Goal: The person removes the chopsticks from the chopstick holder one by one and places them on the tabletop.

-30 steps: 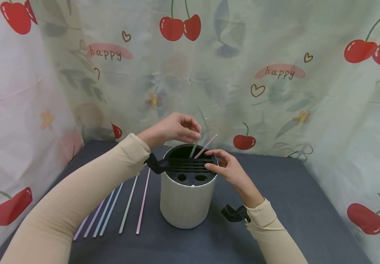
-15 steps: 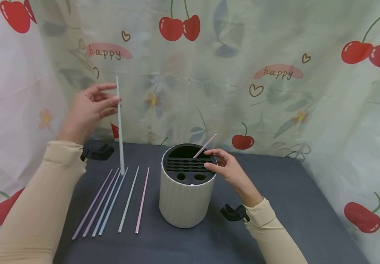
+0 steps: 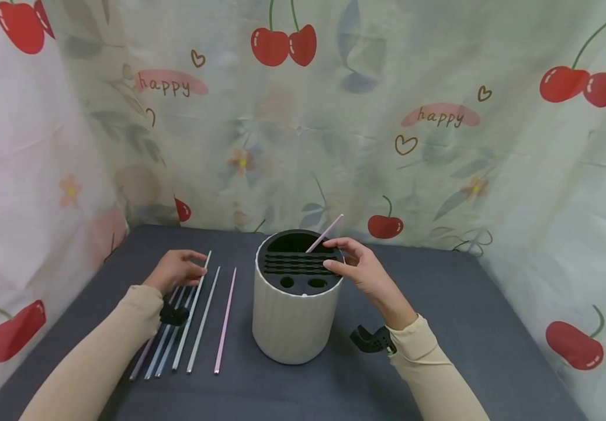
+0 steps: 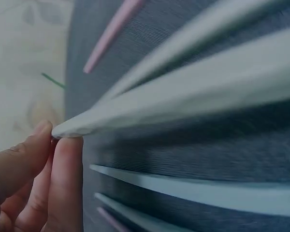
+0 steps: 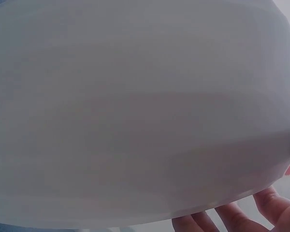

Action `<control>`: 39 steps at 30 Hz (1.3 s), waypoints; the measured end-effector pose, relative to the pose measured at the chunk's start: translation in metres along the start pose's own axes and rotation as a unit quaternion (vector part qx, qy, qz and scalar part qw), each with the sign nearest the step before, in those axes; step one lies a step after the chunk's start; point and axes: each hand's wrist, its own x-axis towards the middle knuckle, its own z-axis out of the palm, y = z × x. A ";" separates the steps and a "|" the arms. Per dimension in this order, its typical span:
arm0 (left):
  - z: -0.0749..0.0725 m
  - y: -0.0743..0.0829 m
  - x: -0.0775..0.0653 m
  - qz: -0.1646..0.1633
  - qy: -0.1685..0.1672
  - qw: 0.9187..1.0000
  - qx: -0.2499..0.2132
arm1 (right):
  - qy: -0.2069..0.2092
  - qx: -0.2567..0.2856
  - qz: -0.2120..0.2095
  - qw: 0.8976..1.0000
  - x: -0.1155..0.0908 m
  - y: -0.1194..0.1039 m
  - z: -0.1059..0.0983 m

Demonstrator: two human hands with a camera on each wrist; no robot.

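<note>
My left hand [image 3: 177, 270] pinches the far end of a pale green chopstick [image 3: 189, 318] between thumb and fingers, low over the dark cloth. In the left wrist view this chopstick [image 4: 193, 101] passes above a shadow; whether it touches the cloth, I cannot tell. Another pale green chopstick [image 3: 204, 318] and a pink chopstick [image 3: 225, 321] lie to its right, with blue ones [image 3: 165, 351] and purple to its left, partly hidden by my hand. My right hand [image 3: 357, 266] holds the rim of a white ribbed utensil holder [image 3: 294, 327], fingers partly behind its wall in the right wrist view.
The holder's black insert [image 3: 303, 286] has a large back compartment, slots and round holes. One pink chopstick [image 3: 329, 231] leans out of that compartment. Behind the dark tabletop [image 3: 429, 327] hangs a cherry-print curtain [image 3: 292, 117].
My left hand has lifted the pale green chopstick out of the holder, carried it left and lowered it among the others. The right hand has stayed at the holder's rim.
</note>
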 end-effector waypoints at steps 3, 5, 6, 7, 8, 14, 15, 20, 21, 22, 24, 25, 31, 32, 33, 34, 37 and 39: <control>0.006 -0.011 0.004 -0.024 0.007 1.000 0.003 | 0.000 0.001 0.002 1.000 0.000 0.000 0.000; 0.008 -0.015 0.005 -0.032 0.011 0.999 0.007 | -0.001 0.004 0.005 1.000 -0.001 0.000 0.000; 0.009 -0.017 0.005 -0.038 0.014 0.999 0.006 | -0.001 0.006 0.007 1.000 -0.001 0.000 0.000; 0.010 -0.018 0.006 -0.042 0.016 0.999 0.007 | 0.000 0.009 0.009 1.000 -0.001 0.000 0.000; 0.011 -0.019 0.006 -0.045 0.017 0.999 0.007 | -0.001 0.010 0.010 1.000 -0.001 0.000 0.000; 0.015 -0.023 0.010 -0.055 0.025 0.998 0.007 | -0.001 0.013 0.008 1.000 -0.002 0.000 0.000; 0.015 -0.023 0.011 -0.056 0.027 0.998 0.008 | -0.001 0.014 0.009 1.000 -0.002 0.000 0.000; 0.018 -0.023 0.014 -0.066 0.038 0.997 0.017 | -0.001 0.012 0.009 1.000 -0.001 0.000 0.000; 0.019 -0.022 0.013 -0.067 0.038 0.997 0.020 | -0.001 0.011 0.009 1.000 -0.001 0.000 0.000; 0.020 -0.022 0.013 -0.068 0.038 0.997 0.022 | -0.001 0.010 0.009 1.000 0.000 0.000 0.000; 0.021 -0.021 0.013 -0.070 0.037 0.997 0.025 | -0.002 0.009 0.008 1.000 0.000 0.000 -0.001; 0.021 -0.020 0.013 -0.070 0.036 0.997 0.027 | -0.002 0.008 0.009 1.000 0.000 0.000 -0.001; 0.022 -0.018 0.012 -0.074 0.035 0.996 0.035 | 0.001 0.000 0.001 1.000 0.001 0.000 -0.001; 0.021 -0.018 0.012 -0.075 0.036 0.996 0.035 | 0.001 0.000 -0.001 1.000 0.001 0.000 0.000; 0.021 -0.018 0.012 -0.077 0.036 0.996 0.036 | 0.001 0.001 -0.003 1.000 0.001 0.000 0.000; 0.021 -0.019 0.012 -0.078 0.036 0.996 0.037 | 0.001 0.002 -0.003 1.000 0.001 0.000 0.000; 0.019 -0.020 0.014 -0.082 0.035 0.995 0.036 | -0.002 0.009 -0.002 1.000 0.001 0.000 0.000; 0.018 -0.021 0.015 -0.082 0.036 0.995 0.034 | -0.004 0.013 0.001 1.000 0.001 -0.001 0.000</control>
